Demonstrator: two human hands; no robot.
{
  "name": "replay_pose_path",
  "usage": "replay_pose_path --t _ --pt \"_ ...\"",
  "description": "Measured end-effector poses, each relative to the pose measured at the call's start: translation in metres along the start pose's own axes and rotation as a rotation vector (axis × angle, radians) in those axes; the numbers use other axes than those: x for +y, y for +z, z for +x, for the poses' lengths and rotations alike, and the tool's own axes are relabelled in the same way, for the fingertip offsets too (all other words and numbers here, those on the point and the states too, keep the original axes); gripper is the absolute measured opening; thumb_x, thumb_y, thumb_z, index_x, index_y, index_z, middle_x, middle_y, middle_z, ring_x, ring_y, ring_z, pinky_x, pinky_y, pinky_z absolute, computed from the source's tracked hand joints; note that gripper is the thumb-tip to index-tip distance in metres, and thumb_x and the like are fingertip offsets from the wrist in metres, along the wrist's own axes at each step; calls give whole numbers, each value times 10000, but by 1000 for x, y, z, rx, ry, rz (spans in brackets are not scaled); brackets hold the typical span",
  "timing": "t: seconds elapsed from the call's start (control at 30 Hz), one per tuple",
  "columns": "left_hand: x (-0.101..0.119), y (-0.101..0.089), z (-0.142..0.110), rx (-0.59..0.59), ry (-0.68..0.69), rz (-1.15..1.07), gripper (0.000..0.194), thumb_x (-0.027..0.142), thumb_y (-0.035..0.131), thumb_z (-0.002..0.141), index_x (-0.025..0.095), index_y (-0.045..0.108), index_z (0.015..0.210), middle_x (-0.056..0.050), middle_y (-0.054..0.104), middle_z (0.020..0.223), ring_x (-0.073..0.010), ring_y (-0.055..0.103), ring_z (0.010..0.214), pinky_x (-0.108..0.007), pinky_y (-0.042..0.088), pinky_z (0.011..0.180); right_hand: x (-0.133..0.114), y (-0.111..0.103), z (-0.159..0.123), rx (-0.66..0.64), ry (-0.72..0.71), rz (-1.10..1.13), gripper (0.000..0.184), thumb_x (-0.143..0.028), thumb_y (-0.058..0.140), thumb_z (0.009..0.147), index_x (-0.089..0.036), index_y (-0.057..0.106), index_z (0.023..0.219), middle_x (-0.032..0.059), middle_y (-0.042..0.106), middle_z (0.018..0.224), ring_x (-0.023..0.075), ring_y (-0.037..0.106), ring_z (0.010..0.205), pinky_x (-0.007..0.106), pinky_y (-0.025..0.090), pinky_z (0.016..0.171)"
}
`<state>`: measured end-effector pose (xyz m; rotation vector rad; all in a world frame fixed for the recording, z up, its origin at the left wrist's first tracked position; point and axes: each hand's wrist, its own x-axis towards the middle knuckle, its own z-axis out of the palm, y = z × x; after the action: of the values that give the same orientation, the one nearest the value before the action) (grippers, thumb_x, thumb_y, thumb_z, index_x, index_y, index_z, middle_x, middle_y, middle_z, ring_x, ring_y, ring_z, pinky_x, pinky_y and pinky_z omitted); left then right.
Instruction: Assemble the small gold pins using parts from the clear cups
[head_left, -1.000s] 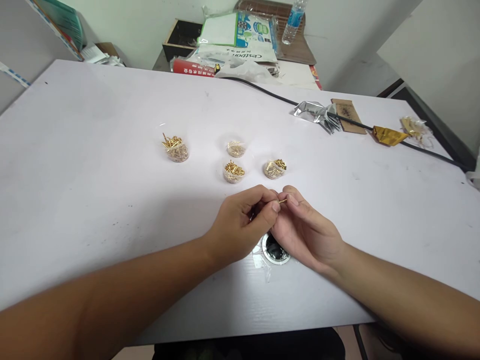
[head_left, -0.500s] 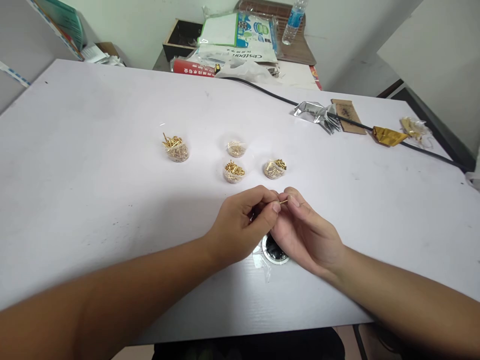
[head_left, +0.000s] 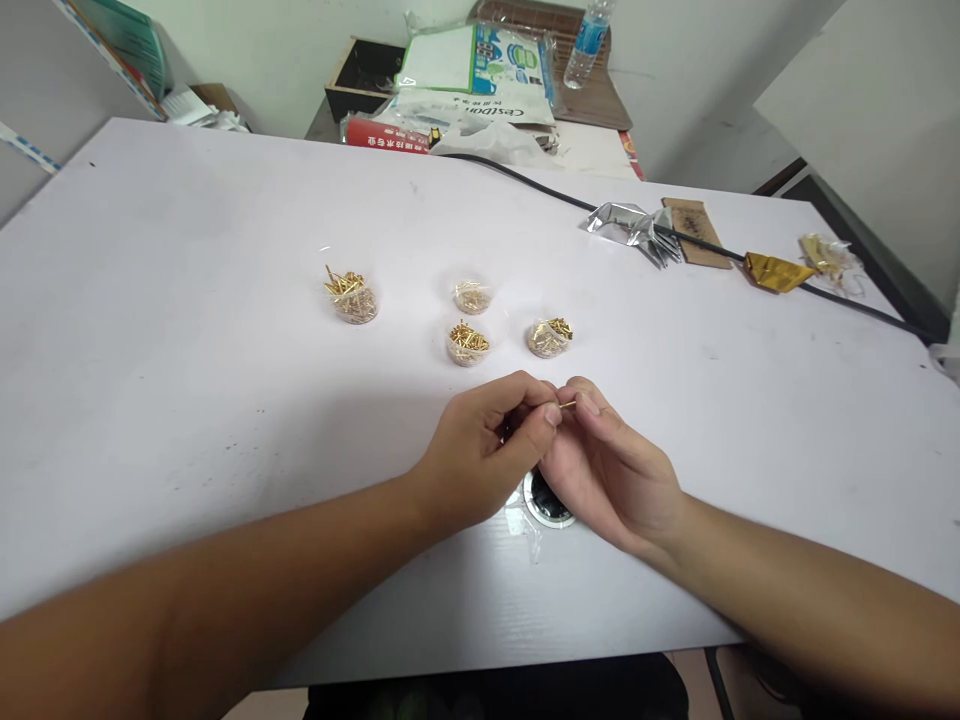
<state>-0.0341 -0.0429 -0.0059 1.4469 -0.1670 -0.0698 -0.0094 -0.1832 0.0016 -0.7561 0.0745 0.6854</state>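
Observation:
Between the fingertips of both hands runs a thin gold-coloured metal pin [head_left: 568,404]. My left hand [head_left: 499,440] pinches one end with thumb and forefinger. Its other end is between the thumb and fingers of my right hand [head_left: 611,455]. Beneath the hands, a round black disc with a silver rim [head_left: 550,498] lies on the table, partly covered by my right hand. Beyond the hands stand small clear cups of gold metal pieces: one at the right [head_left: 550,338], one in the middle [head_left: 469,343], one behind it [head_left: 472,297] and a fuller one at the left [head_left: 352,297].
A black cable [head_left: 517,178] crosses the back right of the white table [head_left: 187,330], with silver foil [head_left: 626,225], gold foil [head_left: 776,272] and a cardboard piece [head_left: 697,233] along it. Past the far edge are plastic packages [head_left: 480,105] and a water bottle [head_left: 589,45].
Both hands hold nearly the same pose around the pin. My right hand has shifted very slightly to the left; the cups have stayed put.

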Motion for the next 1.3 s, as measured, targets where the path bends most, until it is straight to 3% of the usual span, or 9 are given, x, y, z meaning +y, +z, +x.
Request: replay_pose_path --t 0.2,0.47,1.07,1.3 --pt "0 0 0 -2 10 -18 146 227 506 922 156 536 798 -1 527 702 -115 509 684 -244 430 649 2 -1 -1 7 -10 -29 171 -305 713 802 -222 586 724 14 580 923 152 549 867 335 495 912" --pt "-1 0 0 -1 18 -50 137 226 516 920 148 552 813 -4 530 704 -114 506 684 -242 425 638 4 0 -2 -4 -18 26 169 -281 730 791 -211 593 723 12 568 917 123 530 821 272 505 830" --pt "-1 0 0 28 41 -19 141 235 526 916 148 567 813 -6 546 708 -105 505 667 -226 430 622 5 -1 -1 -22 -14 -9 168 -301 717 800 -225 571 767 8 562 924 147 539 861 314 498 872" --pt "0 0 -1 24 39 -23 133 220 532 913 146 562 807 1 545 709 -95 491 657 -220 423 613 4 -1 0 -39 -25 5 201 -292 715 818 -197 561 732 8 538 890 124 536 867 251 498 822"
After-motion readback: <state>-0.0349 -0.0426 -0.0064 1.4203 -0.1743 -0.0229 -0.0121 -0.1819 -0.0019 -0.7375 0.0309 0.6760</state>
